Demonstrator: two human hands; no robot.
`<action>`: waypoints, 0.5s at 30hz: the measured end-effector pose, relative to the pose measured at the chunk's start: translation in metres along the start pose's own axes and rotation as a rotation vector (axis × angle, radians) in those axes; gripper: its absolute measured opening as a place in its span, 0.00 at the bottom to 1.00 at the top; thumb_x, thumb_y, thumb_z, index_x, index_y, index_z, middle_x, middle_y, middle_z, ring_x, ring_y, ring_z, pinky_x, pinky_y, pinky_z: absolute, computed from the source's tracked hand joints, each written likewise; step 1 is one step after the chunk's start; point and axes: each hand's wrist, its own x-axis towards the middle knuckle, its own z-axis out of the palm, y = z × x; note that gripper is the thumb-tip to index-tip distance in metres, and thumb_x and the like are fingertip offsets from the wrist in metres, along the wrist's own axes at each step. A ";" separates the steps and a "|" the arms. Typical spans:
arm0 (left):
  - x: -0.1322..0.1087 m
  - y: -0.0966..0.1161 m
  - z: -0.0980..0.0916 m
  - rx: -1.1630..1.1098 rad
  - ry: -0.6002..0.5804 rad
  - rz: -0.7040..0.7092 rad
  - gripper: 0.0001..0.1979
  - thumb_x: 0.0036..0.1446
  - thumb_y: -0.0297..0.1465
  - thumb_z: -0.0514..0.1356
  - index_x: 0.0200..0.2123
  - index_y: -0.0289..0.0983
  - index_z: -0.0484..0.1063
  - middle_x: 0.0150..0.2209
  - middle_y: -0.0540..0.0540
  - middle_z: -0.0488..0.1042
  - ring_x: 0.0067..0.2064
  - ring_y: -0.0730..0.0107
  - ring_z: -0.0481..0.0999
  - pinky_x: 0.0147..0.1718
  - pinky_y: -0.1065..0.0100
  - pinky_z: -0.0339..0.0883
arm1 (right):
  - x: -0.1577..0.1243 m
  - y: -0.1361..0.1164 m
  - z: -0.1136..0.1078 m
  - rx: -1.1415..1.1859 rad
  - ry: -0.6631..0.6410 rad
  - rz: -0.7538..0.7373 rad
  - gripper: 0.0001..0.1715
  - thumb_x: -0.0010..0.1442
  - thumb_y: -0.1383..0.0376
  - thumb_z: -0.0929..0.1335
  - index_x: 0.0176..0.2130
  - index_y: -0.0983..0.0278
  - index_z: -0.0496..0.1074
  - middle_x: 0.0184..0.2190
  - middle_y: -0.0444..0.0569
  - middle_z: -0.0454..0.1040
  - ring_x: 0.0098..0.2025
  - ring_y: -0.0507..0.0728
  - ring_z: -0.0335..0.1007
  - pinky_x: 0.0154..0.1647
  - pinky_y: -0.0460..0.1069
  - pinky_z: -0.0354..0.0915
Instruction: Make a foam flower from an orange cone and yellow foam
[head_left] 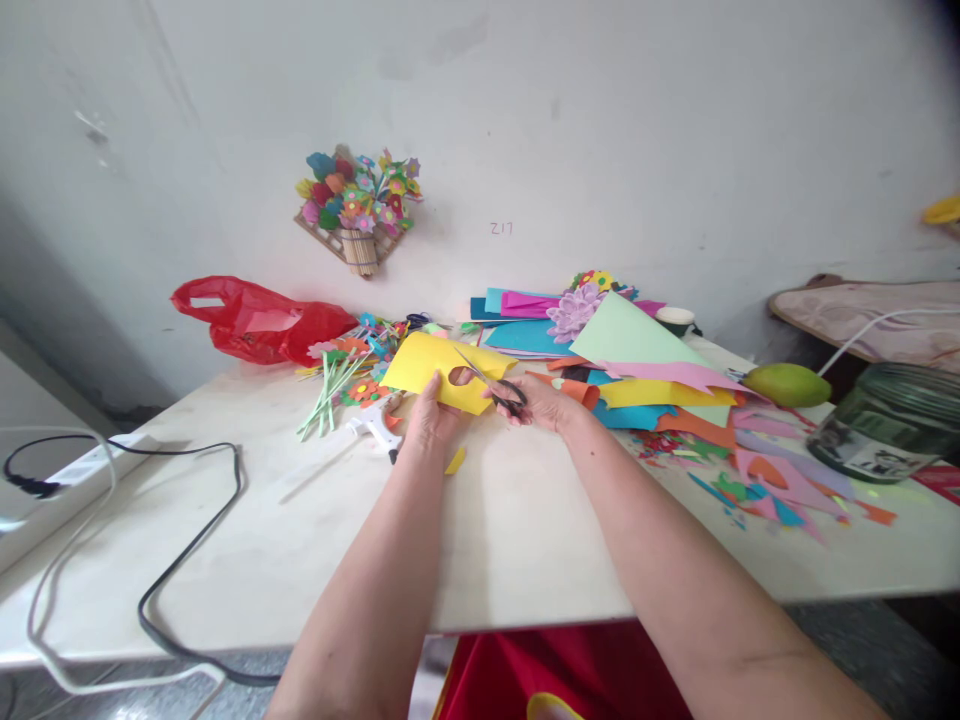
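The yellow sheet (421, 360) extends beyond the left hand (435, 414) pinching its near edge; the right hand (541, 402) grips scissors (511, 398).

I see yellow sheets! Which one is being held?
The yellow sheet in the left hand, beside the scissors in the right hand. The other yellow sheet lies farther right, partly under a pink sheet, with no hand on it.
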 end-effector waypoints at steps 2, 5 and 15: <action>0.000 0.000 0.000 -0.005 0.010 0.056 0.12 0.58 0.25 0.53 0.46 0.36 0.66 0.39 0.43 0.75 0.37 0.68 0.77 0.41 0.65 0.70 | 0.001 0.001 -0.001 -0.004 -0.003 -0.004 0.17 0.53 0.56 0.68 0.34 0.69 0.70 0.16 0.41 0.66 0.12 0.45 0.58 0.10 0.41 0.44; 0.002 0.000 -0.001 -0.003 0.021 0.075 0.12 0.57 0.24 0.53 0.45 0.36 0.67 0.38 0.44 0.75 0.36 0.67 0.77 0.40 0.65 0.71 | 0.001 0.002 -0.002 -0.009 -0.012 0.004 0.16 0.53 0.57 0.67 0.34 0.69 0.70 0.15 0.41 0.66 0.12 0.45 0.57 0.10 0.42 0.44; 0.006 0.000 -0.005 -0.009 0.018 0.082 0.09 0.55 0.23 0.54 0.40 0.35 0.68 0.35 0.44 0.75 0.36 0.67 0.76 0.41 0.65 0.71 | 0.001 0.003 -0.005 -0.025 -0.036 0.001 0.15 0.52 0.58 0.67 0.34 0.68 0.70 0.16 0.40 0.66 0.12 0.45 0.55 0.11 0.41 0.43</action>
